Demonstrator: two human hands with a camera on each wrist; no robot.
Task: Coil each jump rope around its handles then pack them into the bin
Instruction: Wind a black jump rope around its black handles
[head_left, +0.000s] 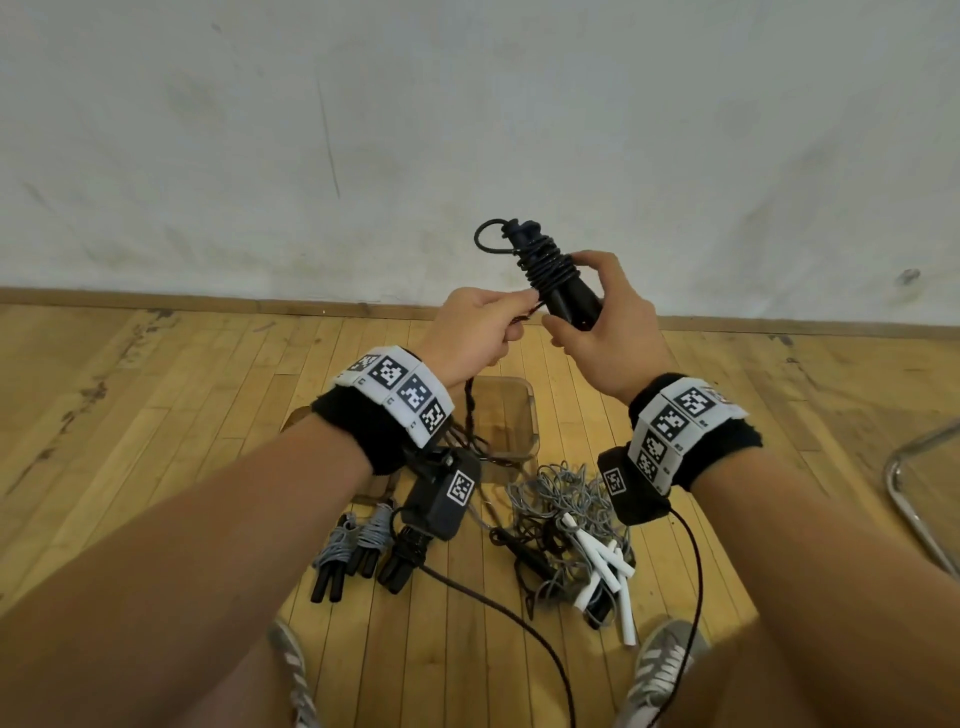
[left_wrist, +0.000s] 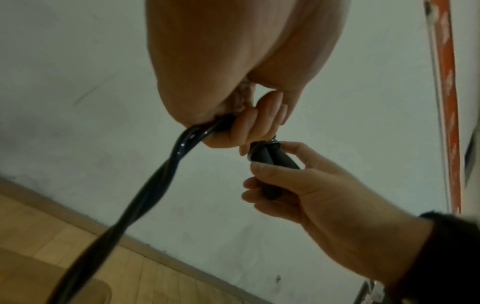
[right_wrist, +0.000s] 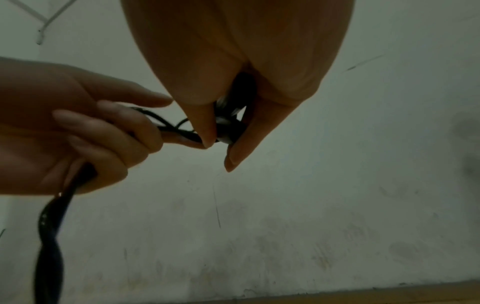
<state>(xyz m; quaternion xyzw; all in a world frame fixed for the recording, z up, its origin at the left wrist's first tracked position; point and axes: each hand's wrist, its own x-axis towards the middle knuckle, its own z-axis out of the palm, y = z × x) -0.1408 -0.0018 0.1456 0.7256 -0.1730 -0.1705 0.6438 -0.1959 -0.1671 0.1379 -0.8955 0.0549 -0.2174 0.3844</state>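
Observation:
My right hand (head_left: 597, 312) grips the two black handles (head_left: 569, 301) of a black jump rope, held together and tilted up to the left. Several turns of black cord (head_left: 545, 265) wrap their upper part, with a small loop (head_left: 491, 236) at the top. My left hand (head_left: 480, 327) pinches the loose twisted cord (left_wrist: 155, 181) just left of the handles; it hangs down toward the clear bin (head_left: 511, 421) on the floor. The right wrist view shows the handle ends (right_wrist: 228, 121) between my fingers.
On the wooden floor lie coiled ropes with black handles (head_left: 358, 551) at the left and a tangled pile of grey cord (head_left: 566, 499) with white handles (head_left: 608, 571) at the right. A metal chair leg (head_left: 914, 499) is at the far right. A wall stands close ahead.

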